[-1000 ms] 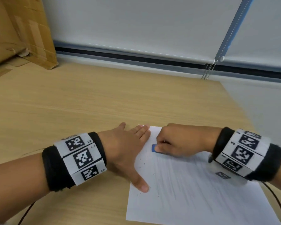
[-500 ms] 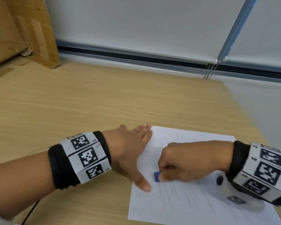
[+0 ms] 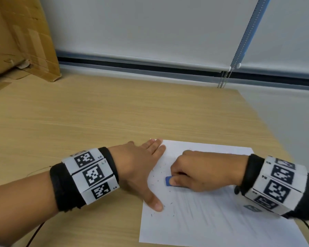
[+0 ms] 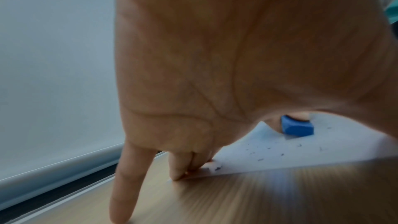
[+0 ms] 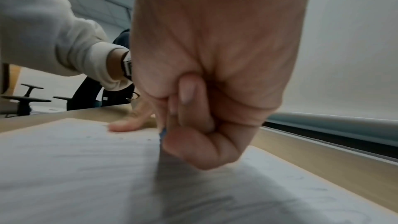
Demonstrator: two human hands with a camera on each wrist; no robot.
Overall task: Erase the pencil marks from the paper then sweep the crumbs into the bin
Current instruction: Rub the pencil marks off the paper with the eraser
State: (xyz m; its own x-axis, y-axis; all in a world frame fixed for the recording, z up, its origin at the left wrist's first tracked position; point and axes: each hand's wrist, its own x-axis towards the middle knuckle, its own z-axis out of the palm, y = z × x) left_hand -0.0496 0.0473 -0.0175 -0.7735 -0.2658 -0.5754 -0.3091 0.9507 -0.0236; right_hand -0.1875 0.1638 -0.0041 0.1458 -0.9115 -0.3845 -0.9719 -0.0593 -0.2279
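fingers (image 3: 175, 181) of right hand (image 3: 200, 172) pinch eraser (image 3: 168, 181) on paper (image 3: 212, 214) | left hand (image 3: 137, 168) flat, fingers together, thumb apart, pins edge | erasing underway: faint marks (image 3: 194, 207) remain, crumbs (image 3: 159, 172) unswept | bin unseen

eraser (image 3: 168, 181): your right hand (image 3: 200, 172) covers most of it
paper (image 3: 212, 220): near corner cut off
pencil marks (image 3: 200, 207): blurred, unreadable

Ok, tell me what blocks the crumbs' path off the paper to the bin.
Cannot say fully: no bin is in view. The crumbs lie on the paper between the left hand, pressing its left edge, and the right hand gripping the eraser.
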